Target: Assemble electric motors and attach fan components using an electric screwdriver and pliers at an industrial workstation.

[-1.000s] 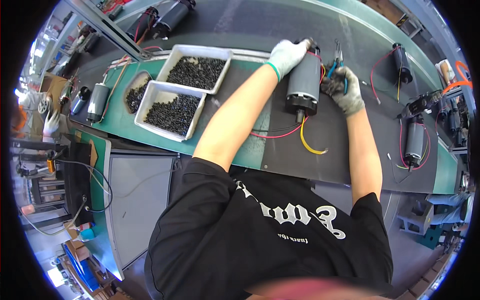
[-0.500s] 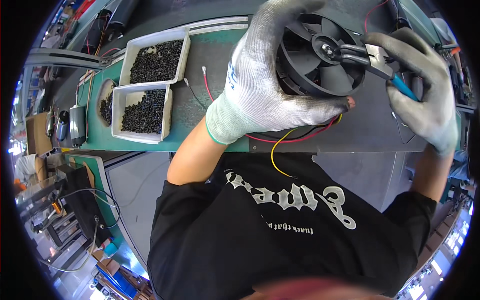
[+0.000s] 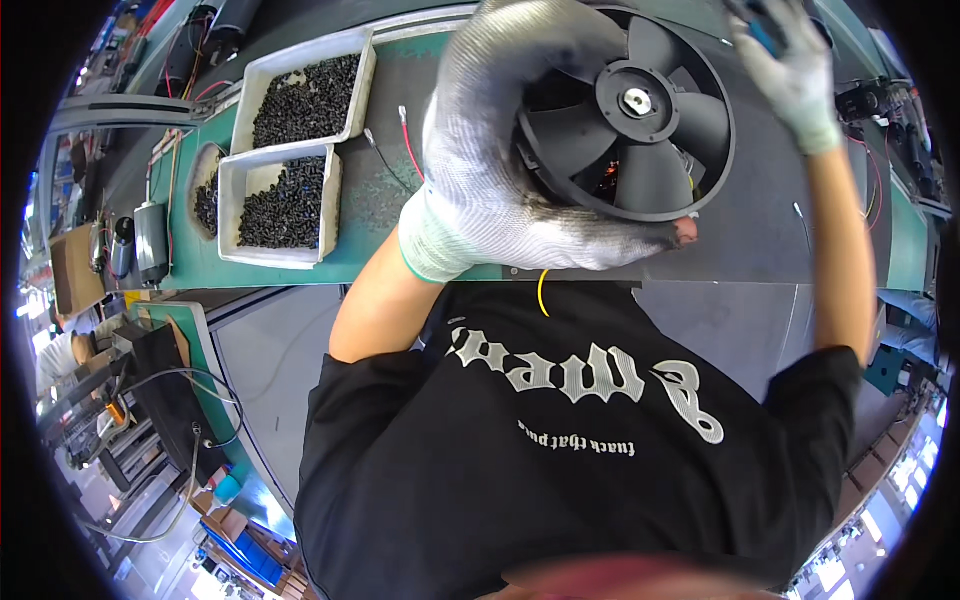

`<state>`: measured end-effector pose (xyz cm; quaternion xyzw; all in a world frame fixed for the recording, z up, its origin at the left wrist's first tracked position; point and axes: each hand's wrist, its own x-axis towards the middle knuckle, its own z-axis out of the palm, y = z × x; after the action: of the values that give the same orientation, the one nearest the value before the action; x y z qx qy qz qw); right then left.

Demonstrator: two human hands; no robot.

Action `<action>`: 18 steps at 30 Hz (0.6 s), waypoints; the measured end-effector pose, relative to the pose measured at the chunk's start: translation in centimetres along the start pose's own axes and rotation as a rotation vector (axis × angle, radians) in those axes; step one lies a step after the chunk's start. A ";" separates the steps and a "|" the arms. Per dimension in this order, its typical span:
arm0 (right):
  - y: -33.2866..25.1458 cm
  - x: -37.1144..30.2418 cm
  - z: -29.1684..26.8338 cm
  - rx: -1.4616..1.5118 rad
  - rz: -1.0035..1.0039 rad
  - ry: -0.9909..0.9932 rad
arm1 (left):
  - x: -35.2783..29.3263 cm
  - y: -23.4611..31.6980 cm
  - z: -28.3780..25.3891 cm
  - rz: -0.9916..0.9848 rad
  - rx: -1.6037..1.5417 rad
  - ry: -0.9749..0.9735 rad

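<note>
My left hand [image 3: 530, 140], in a white knit glove with dark smudges, grips a black axial fan [image 3: 655, 125] by its round rim. The fan's blades and hub face up, and a metal shaft end [image 3: 636, 101] shows at the hub's centre. A yellow wire [image 3: 543, 292] hangs below my left hand. At the far right my right hand [image 3: 797, 75], gloved too, is near the top edge, apart from the fan. Blue-handled pliers [image 3: 764, 36] are in its fingers, partly hidden and smeared by motion.
Two white trays [image 3: 340, 200] of small black parts stand at the left on the green-and-grey bench [image 3: 390, 245], beside a round dish [image 3: 195, 200] of similar parts. Red and black leads [image 3: 405, 130] lie between the trays and my left hand. Grey cylindrical motors [image 3: 151, 243] stand farther left.
My right hand has moved up and away from the fan with the pliers, which no longer touch the hub. My left hand has shifted slightly left with the fan.
</note>
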<state>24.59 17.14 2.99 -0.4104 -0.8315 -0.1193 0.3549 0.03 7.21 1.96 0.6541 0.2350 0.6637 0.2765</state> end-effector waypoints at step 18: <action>4.2 4.2 10.0 1.076 1.002 -0.494 | -8.3 5.1 -1.6 -0.339 0.309 -0.659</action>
<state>21.19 27.21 -1.73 -0.5235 -0.5453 0.5706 0.3211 -1.91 -2.06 -0.84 0.8178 0.3355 0.3200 0.3409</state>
